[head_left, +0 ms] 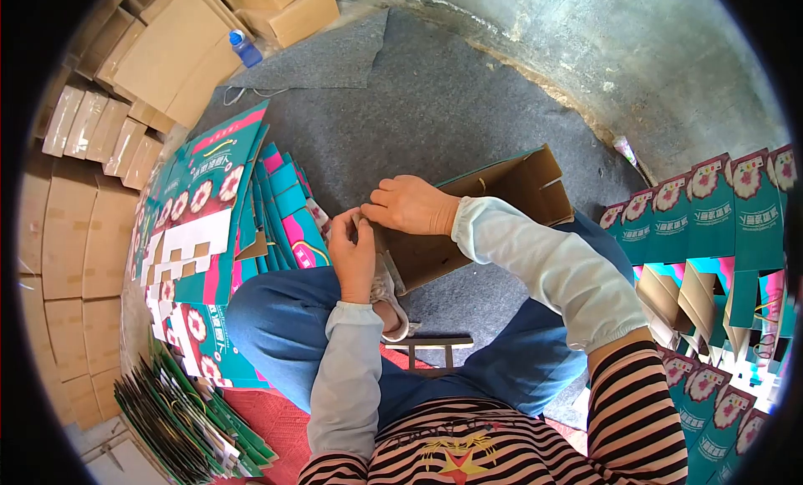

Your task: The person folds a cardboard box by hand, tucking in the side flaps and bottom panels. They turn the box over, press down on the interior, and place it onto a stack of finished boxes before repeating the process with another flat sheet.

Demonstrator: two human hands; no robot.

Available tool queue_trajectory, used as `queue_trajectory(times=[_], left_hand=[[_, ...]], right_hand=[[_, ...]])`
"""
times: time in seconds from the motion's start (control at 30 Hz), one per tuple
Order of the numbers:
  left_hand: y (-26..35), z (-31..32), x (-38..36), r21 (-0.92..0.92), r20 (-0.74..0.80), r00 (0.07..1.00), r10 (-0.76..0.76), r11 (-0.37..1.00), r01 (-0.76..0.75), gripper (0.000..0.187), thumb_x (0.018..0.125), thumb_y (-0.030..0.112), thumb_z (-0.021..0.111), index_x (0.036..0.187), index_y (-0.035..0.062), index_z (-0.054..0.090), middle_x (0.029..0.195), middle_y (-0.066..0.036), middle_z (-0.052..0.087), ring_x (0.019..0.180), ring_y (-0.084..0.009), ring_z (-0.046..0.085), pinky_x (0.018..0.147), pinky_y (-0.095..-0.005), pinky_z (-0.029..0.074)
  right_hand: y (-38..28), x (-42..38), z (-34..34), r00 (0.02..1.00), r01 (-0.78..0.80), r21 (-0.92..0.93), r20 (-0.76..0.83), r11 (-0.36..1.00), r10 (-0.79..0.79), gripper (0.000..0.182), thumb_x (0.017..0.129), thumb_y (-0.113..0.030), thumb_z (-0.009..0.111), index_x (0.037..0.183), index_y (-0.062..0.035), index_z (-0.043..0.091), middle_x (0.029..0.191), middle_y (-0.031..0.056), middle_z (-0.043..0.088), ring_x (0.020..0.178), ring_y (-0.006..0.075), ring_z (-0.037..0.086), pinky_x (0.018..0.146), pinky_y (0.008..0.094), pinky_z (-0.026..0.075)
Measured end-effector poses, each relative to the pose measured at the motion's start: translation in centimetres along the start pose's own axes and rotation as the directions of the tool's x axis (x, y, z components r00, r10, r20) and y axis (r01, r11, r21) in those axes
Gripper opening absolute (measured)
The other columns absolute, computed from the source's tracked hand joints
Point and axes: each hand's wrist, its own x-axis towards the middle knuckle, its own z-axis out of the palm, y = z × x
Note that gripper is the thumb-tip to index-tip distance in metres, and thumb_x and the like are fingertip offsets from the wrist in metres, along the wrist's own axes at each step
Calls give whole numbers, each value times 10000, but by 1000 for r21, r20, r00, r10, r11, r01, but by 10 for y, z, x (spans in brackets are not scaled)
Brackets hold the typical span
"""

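An open cardboard box (443, 263), brown inside with a green outer edge, stands tilted between the person's knees. My left hand (352, 255) is at the box's left end, thumb and fingers pinched together. My right hand (410, 206) meets it there from the right, its fingers curled and its fingertips close to the left thumb. What the fingertips hold is too small to make out. A short cord shows at a hole in the far wall of the box.
Flat green and pink cartons (288, 205) lie stacked at the left. More printed cartons (711, 209) stand in rows at the right. Brown boxes (71, 234) line the left wall. A blue bottle (245, 48) stands at the back, and folded green pieces (188, 418) sit lower left.
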Motion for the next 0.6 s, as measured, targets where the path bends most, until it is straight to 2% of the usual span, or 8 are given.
queue_trajectory(times=[0.13,0.23,0.33,0.37,0.47,0.57,0.6], left_hand=[[2,3,-2,25,-10,1000,19,1000,-19,167,901,62,571,1047,-17,562,971,-64,620,908,-115,594,814,-248,468],[2,4,-3,9,-37,999,6,1000,-6,196,881,118,610,1024,-13,584,955,-90,634,874,-160,603,799,-293,480],[4,4,-4,153,-43,998,44,988,-37,212,889,152,619,1018,-13,585,951,-79,631,868,-149,590,796,-290,473],[6,6,-4,89,-40,999,-7,996,10,223,893,164,619,1023,-14,586,958,-76,633,899,-152,589,811,-293,470],[5,8,-2,26,-27,1000,-16,1000,17,232,892,135,605,1067,-14,573,994,-88,630,930,-160,590,834,-297,467],[-9,9,-2,-137,14,999,-48,989,50,286,879,104,598,1132,-16,544,1046,-105,620,969,-173,590,865,-296,461],[-11,6,-5,-106,23,999,-40,993,42,307,874,98,597,1151,-16,532,1063,-113,613,983,-180,589,876,-300,459]], right_hand=[[5,8,2,997,71,-11,14,997,-71,110,764,-227,586,784,-120,606,742,6,551,725,183,583,607,331,468],[8,20,8,987,157,27,41,987,-158,119,765,-232,579,775,-115,601,735,16,550,698,191,583,594,333,460],[13,16,5,977,205,-17,59,979,-204,117,769,-227,570,774,-114,599,750,25,552,706,199,583,597,334,455],[12,16,3,973,229,-36,49,973,-227,114,771,-224,568,774,-114,599,757,27,554,712,202,583,600,335,453],[12,6,11,988,151,-30,-33,988,-151,125,780,-230,567,813,-112,591,794,33,559,740,207,583,618,342,454],[1,-5,-1,999,-51,6,0,999,51,154,793,-233,560,883,-108,573,829,40,566,775,209,588,639,342,458],[0,-11,-9,996,-85,-15,27,996,86,228,779,-247,592,952,-102,558,848,40,558,803,210,583,662,341,461]])
